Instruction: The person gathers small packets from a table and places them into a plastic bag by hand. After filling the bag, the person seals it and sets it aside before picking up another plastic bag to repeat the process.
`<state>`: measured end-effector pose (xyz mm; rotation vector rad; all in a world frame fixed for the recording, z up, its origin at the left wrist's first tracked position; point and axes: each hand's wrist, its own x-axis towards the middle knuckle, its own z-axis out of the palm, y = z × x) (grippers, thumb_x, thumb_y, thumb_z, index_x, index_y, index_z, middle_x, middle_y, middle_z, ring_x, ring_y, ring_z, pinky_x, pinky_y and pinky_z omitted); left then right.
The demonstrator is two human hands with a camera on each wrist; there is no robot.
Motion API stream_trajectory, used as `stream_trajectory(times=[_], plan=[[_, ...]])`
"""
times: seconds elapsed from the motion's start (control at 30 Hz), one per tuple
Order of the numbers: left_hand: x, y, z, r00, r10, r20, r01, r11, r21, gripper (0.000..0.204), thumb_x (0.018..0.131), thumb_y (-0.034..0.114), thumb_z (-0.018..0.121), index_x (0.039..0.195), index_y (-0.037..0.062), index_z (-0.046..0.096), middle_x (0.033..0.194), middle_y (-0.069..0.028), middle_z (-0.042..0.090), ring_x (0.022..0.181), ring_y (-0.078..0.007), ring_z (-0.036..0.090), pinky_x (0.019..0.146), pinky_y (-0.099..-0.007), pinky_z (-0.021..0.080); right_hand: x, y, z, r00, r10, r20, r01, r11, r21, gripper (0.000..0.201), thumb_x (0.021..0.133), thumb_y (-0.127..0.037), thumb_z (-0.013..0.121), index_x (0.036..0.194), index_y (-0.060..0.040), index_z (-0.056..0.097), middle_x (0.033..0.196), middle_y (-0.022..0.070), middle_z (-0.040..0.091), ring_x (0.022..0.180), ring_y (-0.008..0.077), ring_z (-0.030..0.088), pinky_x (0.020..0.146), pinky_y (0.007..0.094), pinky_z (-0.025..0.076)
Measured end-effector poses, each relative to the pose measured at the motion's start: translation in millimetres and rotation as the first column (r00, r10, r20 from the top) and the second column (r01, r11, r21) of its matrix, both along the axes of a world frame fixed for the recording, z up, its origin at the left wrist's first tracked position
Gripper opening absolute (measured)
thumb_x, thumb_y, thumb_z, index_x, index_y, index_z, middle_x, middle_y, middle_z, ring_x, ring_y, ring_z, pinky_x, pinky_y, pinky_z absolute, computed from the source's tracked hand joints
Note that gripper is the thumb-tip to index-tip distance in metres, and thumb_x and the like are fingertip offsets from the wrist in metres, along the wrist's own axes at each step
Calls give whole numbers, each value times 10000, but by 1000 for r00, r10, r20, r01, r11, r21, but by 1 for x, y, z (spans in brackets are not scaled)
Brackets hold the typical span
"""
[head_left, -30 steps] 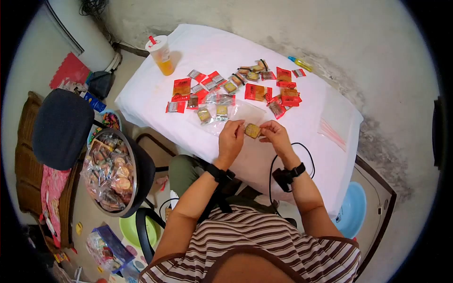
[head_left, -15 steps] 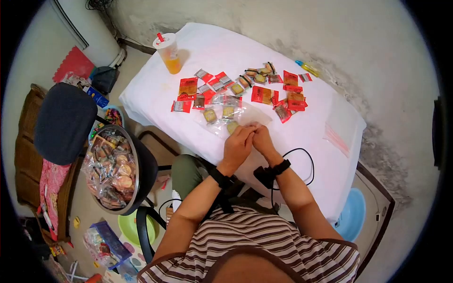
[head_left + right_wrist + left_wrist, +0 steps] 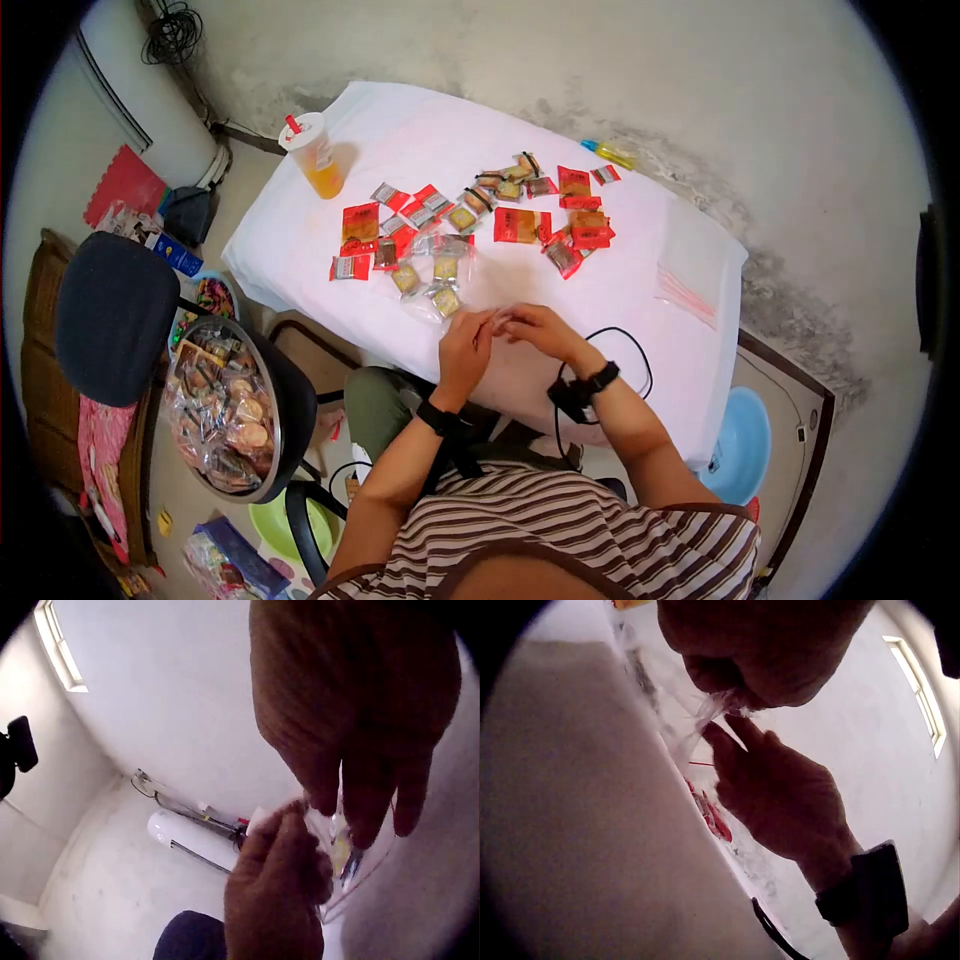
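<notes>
A clear plastic bag (image 3: 462, 282) lies near the table's front edge, with three wrapped yellowish square cakes (image 3: 445, 300) in or under its film. My left hand (image 3: 466, 352) pinches the bag's near edge with curled fingers, also seen in the right wrist view as the left hand (image 3: 271, 889). Close beside it, my right hand (image 3: 540, 330) holds the same edge at its fingertips. In the left wrist view, crumpled film (image 3: 714, 707) bunches between the left hand (image 3: 761, 649) and the right hand (image 3: 780, 791). The right hand (image 3: 360, 712) has several fingers extended downward.
Red packets (image 3: 522, 225) and more wrapped cakes (image 3: 478, 200) lie beyond the bag. A drink cup (image 3: 318, 160) stands at the table's back left. At right are pink-striped film (image 3: 685, 295) and a black cable (image 3: 648, 370). A large bowl of packets (image 3: 225, 410) sits left.
The wrapped cake held between both hands a second ago now lies with two others at the bag. Both hands have moved together at the bag's edge, and the head view has shifted.
</notes>
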<state>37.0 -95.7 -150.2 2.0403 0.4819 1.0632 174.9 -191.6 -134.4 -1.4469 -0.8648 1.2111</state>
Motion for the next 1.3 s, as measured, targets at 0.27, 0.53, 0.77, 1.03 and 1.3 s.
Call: stream_trajectory(times=[0.27,0.53,0.77,1.03,1.3], plan=[[4,-4,-37,994,-92,-65,97,992,75,124,797,56,584,916,56,616,777,-96,572,650,-263,574,559,-337,465,90,-10,0,902,-335,272,351,936,-14,176,870,-182,547,963,-41,596,831,-1,619,732,61,561,623,250,450],[2,-4,-33,984,-124,-128,140,982,127,137,779,67,588,910,76,625,779,-82,574,677,-264,576,573,-348,475,180,96,-7,353,-339,872,359,910,209,335,750,-182,606,1041,-19,578,946,207,596,937,353,568,821,396,455],[2,-2,-36,986,-100,-137,121,981,152,149,757,66,607,904,77,625,761,-85,571,679,-260,573,569,-346,476,243,160,-23,169,-132,977,593,805,7,443,803,-388,517,965,6,639,1020,238,584,891,349,574,818,407,456],[2,0,-33,985,-122,-126,141,977,162,164,750,52,604,912,75,615,731,-83,547,666,-257,560,560,-346,466,229,179,-15,272,-51,961,658,738,-147,584,716,-548,623,947,-12,641,975,212,597,909,335,569,778,428,474],[2,-3,-42,990,-109,-88,118,987,107,116,761,49,598,876,64,607,732,-97,539,657,-274,555,560,-356,460,189,137,24,735,-541,407,537,832,136,304,832,-284,612,987,-36,531,772,50,589,650,110,573,515,265,460]])
